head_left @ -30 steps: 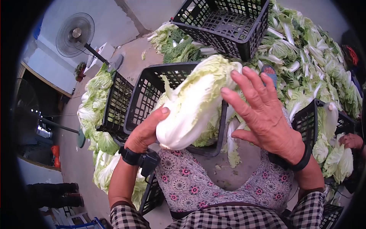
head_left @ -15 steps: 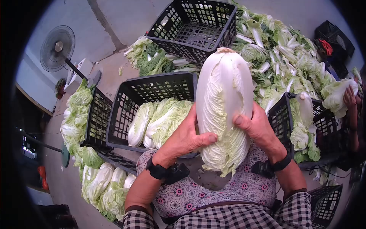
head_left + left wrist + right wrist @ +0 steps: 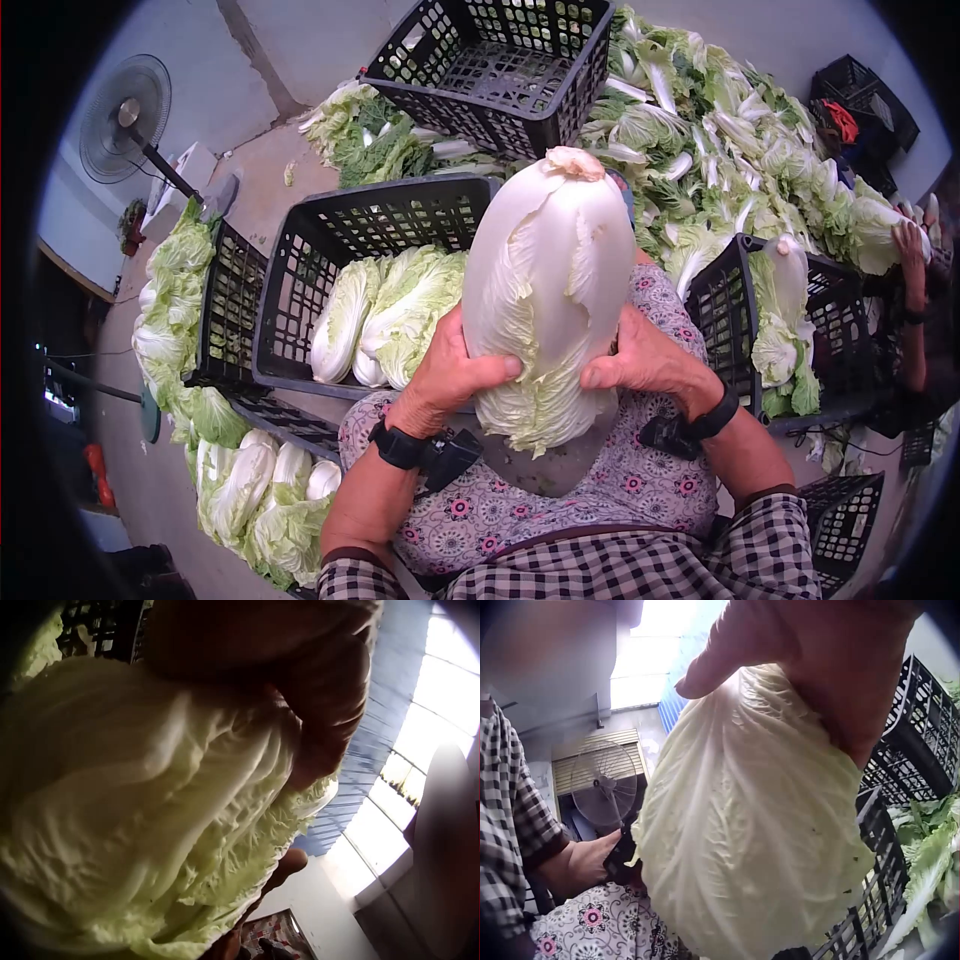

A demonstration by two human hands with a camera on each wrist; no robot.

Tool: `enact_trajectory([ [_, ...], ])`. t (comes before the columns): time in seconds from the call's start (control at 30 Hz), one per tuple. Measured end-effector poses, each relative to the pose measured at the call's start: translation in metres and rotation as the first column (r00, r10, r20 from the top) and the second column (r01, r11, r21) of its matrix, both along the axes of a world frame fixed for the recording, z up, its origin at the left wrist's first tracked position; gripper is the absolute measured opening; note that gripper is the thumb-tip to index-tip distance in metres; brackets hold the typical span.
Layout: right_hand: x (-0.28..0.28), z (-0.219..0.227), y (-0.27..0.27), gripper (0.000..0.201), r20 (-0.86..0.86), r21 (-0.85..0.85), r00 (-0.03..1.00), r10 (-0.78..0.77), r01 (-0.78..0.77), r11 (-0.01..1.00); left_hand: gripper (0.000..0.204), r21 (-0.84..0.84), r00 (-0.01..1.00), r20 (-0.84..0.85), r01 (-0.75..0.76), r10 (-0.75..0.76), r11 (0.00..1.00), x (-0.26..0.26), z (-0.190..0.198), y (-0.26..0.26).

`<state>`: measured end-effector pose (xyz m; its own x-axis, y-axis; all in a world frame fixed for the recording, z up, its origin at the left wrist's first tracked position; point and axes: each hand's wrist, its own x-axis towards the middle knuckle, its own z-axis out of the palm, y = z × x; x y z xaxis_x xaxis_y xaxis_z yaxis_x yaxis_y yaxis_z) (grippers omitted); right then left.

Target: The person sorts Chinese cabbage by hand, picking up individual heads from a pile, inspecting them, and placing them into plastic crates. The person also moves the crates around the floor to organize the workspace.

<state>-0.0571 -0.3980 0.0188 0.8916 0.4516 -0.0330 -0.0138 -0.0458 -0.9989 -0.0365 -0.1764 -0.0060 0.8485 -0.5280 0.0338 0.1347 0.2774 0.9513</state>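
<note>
A large napa cabbage point(image 3: 550, 280) stands between my hands over my lap, its cut base up and its leafy tip down. My left hand point(image 3: 455, 365) grips its left side low down, thumb across the front leaves. On the other side my right hand point(image 3: 650, 355) holds it the same way, thumb point(image 3: 598, 375) on the pale leaves. The fingers behind the cabbage are hidden in the head view. Close up, the left wrist view shows ruffled leaves point(image 3: 180, 825) under the hand, and the right wrist view shows a broad veined leaf point(image 3: 742, 825).
A black crate point(image 3: 275, 320) with a few cabbages stands ahead to the left. Another crate point(image 3: 570, 110) sits at the back, beside a large heap of leaves point(image 3: 720, 140). At right, a crate point(image 3: 730, 310) holds a cabbage near another person's hand point(image 3: 910, 255). A fan point(image 3: 125, 115) stands far left.
One second ago my left hand held the cabbage slanted over the crate, with my right hand spread apart from it. Now both hands hold it base up, tilted slightly toward me.
</note>
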Motion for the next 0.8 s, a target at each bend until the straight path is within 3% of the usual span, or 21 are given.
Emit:
enact_trajectory([
  [0.1,0.002,-0.006,-0.004,0.105,0.028,-0.052,0.997,0.077,-0.075,0.996,0.075,-0.025,0.999,-0.052,0.010,-0.012,1.000,-0.002,0.000,0.008],
  [0.2,0.000,-0.005,-0.007,0.100,0.058,-0.086,0.998,-0.005,0.010,0.996,0.079,0.023,0.997,-0.041,0.062,-0.061,0.998,0.001,0.001,0.008],
  [0.33,-0.006,-0.002,-0.013,0.091,0.101,-0.048,0.987,-0.127,0.133,0.990,0.089,0.150,0.992,0.093,0.066,-0.080,0.986,0.001,0.004,0.002],
  [0.4,-0.010,-0.004,-0.014,0.090,0.081,-0.001,0.983,-0.166,0.166,0.986,0.096,0.364,0.985,0.161,0.001,-0.064,0.932,0.000,0.000,0.006],
  [0.47,-0.016,-0.005,-0.018,0.089,0.069,0.044,0.976,-0.207,0.204,0.978,0.100,0.402,0.984,0.172,-0.032,-0.041,0.915,-0.006,0.006,0.003],
  [0.5,-0.018,-0.006,-0.019,0.088,0.068,0.068,0.972,-0.225,0.221,0.973,0.101,0.324,0.980,0.194,-0.022,-0.044,0.946,-0.003,-0.010,0.010],
  [0.6,-0.026,0.001,-0.032,0.084,0.033,0.143,0.955,-0.295,0.287,0.947,0.103,0.148,0.997,0.076,-0.007,-0.004,0.989,-0.003,0.001,-0.008],
  [0.63,-0.029,0.002,-0.038,0.083,0.007,0.183,0.947,-0.321,0.315,0.931,0.094,0.102,0.999,0.002,0.038,-0.039,0.994,0.001,-0.001,-0.005],
  [0.8,-0.048,0.002,-0.070,0.067,-0.126,0.437,0.875,-0.468,0.472,0.766,0.071,0.186,0.994,-0.058,0.103,-0.094,0.977,0.010,-0.013,0.001],
])
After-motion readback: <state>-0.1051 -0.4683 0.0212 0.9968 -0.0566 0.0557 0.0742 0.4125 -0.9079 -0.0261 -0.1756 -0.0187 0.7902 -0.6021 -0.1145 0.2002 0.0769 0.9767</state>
